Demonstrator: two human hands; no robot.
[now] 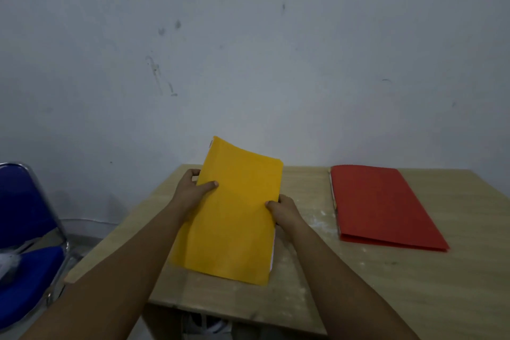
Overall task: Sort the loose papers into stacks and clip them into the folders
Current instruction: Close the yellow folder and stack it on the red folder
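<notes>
My left hand (190, 190) and right hand (284, 211) grip the closed yellow folder (231, 218), fingers curled round its edges; I should lower it square beside the red folder (383, 205).

Closed yellow cardboard folder (231, 212), white paper edges showing along its right side, tilted with the far end raised and slightly curled, near end down at the table (386, 284), gripped at both side edges. Closed flat red cardboard folder (383, 204) lies on the table well apart to the right, paper edges visible along its left side.
</notes>
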